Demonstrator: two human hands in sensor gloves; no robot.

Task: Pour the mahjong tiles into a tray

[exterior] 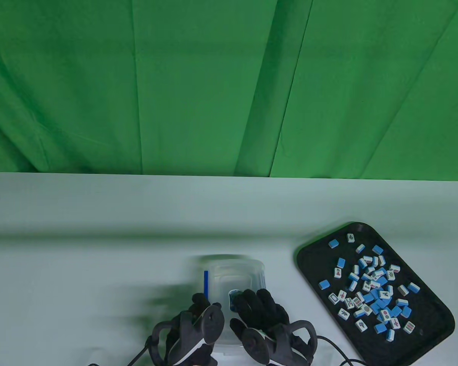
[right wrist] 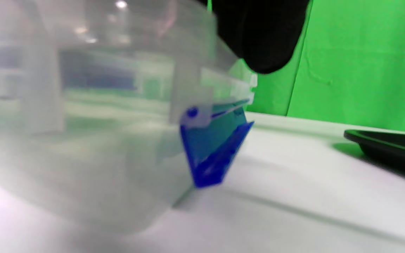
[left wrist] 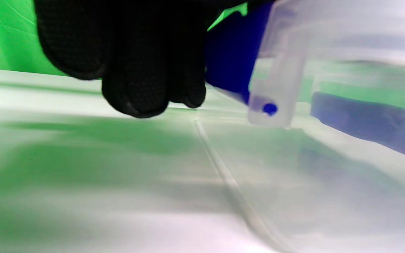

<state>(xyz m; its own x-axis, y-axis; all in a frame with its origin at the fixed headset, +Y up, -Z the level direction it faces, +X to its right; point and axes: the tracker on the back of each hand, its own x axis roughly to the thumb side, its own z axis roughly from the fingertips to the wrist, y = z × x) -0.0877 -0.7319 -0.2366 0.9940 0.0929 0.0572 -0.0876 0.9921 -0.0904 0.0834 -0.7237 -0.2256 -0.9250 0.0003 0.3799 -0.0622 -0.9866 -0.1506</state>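
A clear plastic container (exterior: 233,276) with blue side latches stands on the white table near the front edge, blurred. No tiles show inside it. My right hand (exterior: 261,307) rests on its top, fingers spread; the right wrist view shows a fingertip (right wrist: 262,42) over the rim and a blue latch (right wrist: 213,151) hanging loose. My left hand (exterior: 200,318) is at the container's left edge; its fingers (left wrist: 142,70) hang beside the other blue latch (left wrist: 234,59), and contact is unclear. The black tray (exterior: 435,335) at the right holds several blue-and-white mahjong tiles (exterior: 370,289).
The white table (exterior: 99,228) runs left and back to a green cloth backdrop (exterior: 213,84). The tray's rim (right wrist: 385,144) shows at the right edge of the right wrist view. Glove cables (exterior: 336,350) lie between my right hand and the tray.
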